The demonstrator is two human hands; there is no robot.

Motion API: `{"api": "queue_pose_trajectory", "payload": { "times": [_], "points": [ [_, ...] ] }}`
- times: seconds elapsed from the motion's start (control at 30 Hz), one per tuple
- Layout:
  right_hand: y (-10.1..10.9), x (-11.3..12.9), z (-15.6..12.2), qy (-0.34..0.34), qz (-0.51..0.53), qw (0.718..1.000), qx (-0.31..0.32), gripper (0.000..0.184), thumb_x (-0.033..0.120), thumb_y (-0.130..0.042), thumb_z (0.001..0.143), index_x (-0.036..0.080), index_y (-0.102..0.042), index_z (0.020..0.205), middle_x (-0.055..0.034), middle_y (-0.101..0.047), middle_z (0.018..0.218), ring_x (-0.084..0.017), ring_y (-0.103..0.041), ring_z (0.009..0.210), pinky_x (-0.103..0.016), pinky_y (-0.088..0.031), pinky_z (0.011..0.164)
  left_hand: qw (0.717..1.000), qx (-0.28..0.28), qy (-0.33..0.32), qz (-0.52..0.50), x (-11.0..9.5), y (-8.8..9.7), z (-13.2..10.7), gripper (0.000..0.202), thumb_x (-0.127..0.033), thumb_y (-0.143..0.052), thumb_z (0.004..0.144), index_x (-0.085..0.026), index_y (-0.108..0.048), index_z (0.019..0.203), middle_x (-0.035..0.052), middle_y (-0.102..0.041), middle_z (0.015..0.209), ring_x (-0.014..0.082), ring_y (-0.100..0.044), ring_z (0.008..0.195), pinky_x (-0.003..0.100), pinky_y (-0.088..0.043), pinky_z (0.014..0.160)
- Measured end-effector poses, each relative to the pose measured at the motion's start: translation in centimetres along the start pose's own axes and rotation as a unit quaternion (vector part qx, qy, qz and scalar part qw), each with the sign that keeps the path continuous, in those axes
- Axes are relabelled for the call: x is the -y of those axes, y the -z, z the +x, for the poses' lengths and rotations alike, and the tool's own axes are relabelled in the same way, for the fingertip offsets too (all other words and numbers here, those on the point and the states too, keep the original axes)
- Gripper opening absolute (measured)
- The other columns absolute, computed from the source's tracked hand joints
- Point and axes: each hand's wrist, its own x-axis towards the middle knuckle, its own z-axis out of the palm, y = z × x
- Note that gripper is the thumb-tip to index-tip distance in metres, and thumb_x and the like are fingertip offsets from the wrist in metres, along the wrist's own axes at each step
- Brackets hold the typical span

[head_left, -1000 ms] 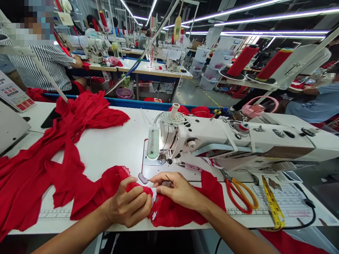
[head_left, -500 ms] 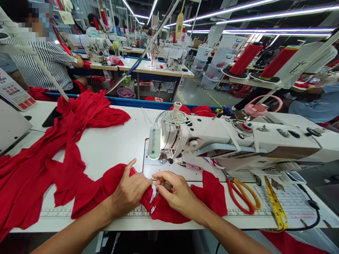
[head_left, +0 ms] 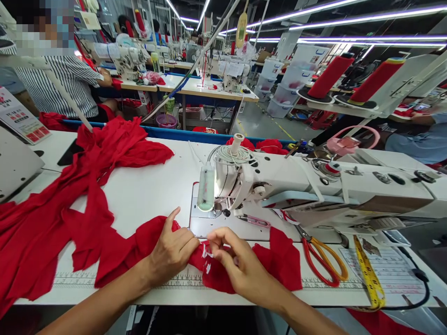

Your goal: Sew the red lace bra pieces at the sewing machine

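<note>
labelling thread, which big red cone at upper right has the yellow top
The cone on the picture's right; the other cone, to its left, has a dark top.

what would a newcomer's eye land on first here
Probably the bright red fabric, heaped across the left of the white table and bunched at the left hand and right hand. Next, the white sewing machine stretching in from the right, and the red-and-orange-handled scissors lying on its near side.
</note>
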Motion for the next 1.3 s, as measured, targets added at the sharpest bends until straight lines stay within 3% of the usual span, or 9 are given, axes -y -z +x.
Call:
{"api": "queue_pose_trajectory", "payload": {
  "times": [0.17, 0.23, 0.3, 0.47, 0.67, 0.77, 0.87, 1.03, 1.3],
  "points": [
    [3.3, 1.5, -2.1, -0.035, 0.131, 0.971, 0.195, 0.025, 0.046, -0.062, 0.094, 0.022, -0.069, 0.098, 0.0021, -0.055, 0.072, -0.012, -0.045, 0.059, -0.024, -0.034, 0.052, 1.000, -0.006, 0.005, -0.016, -0.2, 0.3, 0.2, 0.024, 0.002, -0.045, 0.091, -0.016, -0.059, 0.084, -0.0052, -0.059, 0.063, 0.0099, -0.050, 0.055, 0.065, -0.030, 0.116],
    [3.3, 1.0, -2.1, -0.035, 0.053, 0.986, 0.156, 0.025, 0.044, -0.061, 0.096, 0.022, -0.073, 0.100, 0.0008, -0.061, 0.073, -0.012, -0.050, 0.060, -0.024, -0.035, 0.054, 0.999, -0.012, 0.008, -0.036, -0.3, 0.6, 0.3, 0.024, 0.002, -0.044, 0.090, -0.014, -0.061, 0.089, -0.0026, -0.063, 0.068, 0.0108, -0.056, 0.060, 0.066, -0.029, 0.116],
    [2.6, 0.2, -1.7, -0.012, -0.056, 0.997, 0.058, 0.020, 0.035, -0.057, 0.098, 0.023, -0.073, 0.100, -0.0009, -0.066, 0.079, -0.014, -0.057, 0.069, -0.025, -0.041, 0.062, 0.998, -0.026, -0.005, -0.055, -0.3, 0.8, 0.4, 0.024, 0.001, -0.045, 0.089, -0.013, -0.063, 0.092, 0.0010, -0.067, 0.074, 0.0130, -0.063, 0.068, 0.067, -0.028, 0.115],
    [0.2, -1.4, -0.3, 0.056, -0.178, 0.981, -0.060, 0.015, 0.022, -0.056, 0.098, 0.022, -0.071, 0.101, -0.0034, -0.067, 0.088, -0.017, -0.061, 0.084, -0.028, -0.046, 0.074, 0.995, -0.054, -0.058, -0.053, -0.6, 1.0, -0.2, 0.016, -0.003, -0.055, 0.092, -0.015, -0.064, 0.086, 0.0011, -0.070, 0.077, 0.0155, -0.068, 0.080, 0.068, -0.025, 0.116],
    [-0.3, -1.5, 0.5, 0.103, -0.213, 0.971, -0.039, 0.021, 0.015, -0.049, 0.099, 0.022, -0.067, 0.108, -0.0042, -0.065, 0.094, -0.017, -0.060, 0.086, -0.028, -0.047, 0.073, 0.996, -0.059, -0.047, -0.038, -0.7, 0.8, -0.5, 0.023, -0.006, -0.044, 0.098, -0.013, -0.064, 0.090, 0.0021, -0.068, 0.074, 0.0154, -0.066, 0.077, 0.065, -0.029, 0.115],
    [-0.2, -0.8, 0.4, 0.041, -0.284, 0.957, -0.041, 0.009, 0.025, -0.056, 0.097, 0.022, -0.059, 0.104, -0.0037, -0.064, 0.096, -0.019, -0.060, 0.086, -0.029, -0.046, 0.070, 0.999, -0.034, -0.020, -0.017, -0.5, 0.7, -0.3, 0.019, -0.005, -0.046, 0.096, -0.009, -0.064, 0.098, 0.0028, -0.065, 0.071, 0.0162, -0.063, 0.073, 0.066, -0.033, 0.113],
    [-0.2, -0.3, 0.0, -0.020, -0.367, 0.930, -0.016, 0.017, 0.035, -0.047, 0.103, 0.022, -0.055, 0.095, -0.0030, -0.062, 0.095, -0.019, -0.059, 0.082, -0.030, -0.043, 0.066, 0.999, -0.033, -0.030, -0.004, -0.3, 0.5, -0.4, 0.015, -0.002, -0.051, 0.092, -0.010, -0.064, 0.093, 0.0020, -0.063, 0.069, 0.0165, -0.061, 0.071, 0.069, -0.033, 0.111],
    [-0.8, -0.8, -0.4, 0.023, -0.492, 0.870, -0.009, 0.031, 0.030, -0.038, 0.106, 0.021, -0.057, 0.083, -0.0048, -0.059, 0.087, -0.018, -0.055, 0.075, -0.030, -0.033, 0.058, 0.999, -0.044, -0.026, -0.002, -0.3, 0.4, -0.7, 0.020, -0.003, -0.046, 0.094, -0.012, -0.064, 0.092, 0.0014, -0.065, 0.070, 0.0164, -0.062, 0.073, 0.068, -0.032, 0.112],
    [-1.0, -1.2, -0.2, 0.035, -0.514, 0.857, -0.019, 0.031, 0.028, -0.042, 0.104, 0.021, -0.059, 0.080, -0.0047, -0.057, 0.084, -0.018, -0.054, 0.075, -0.031, -0.026, 0.055, 0.999, -0.044, -0.031, -0.003, -0.4, 0.6, -0.5, 0.021, -0.002, -0.045, 0.093, -0.011, -0.064, 0.093, 0.0019, -0.065, 0.069, 0.0161, -0.063, 0.070, 0.069, -0.028, 0.114]
  ]
}}
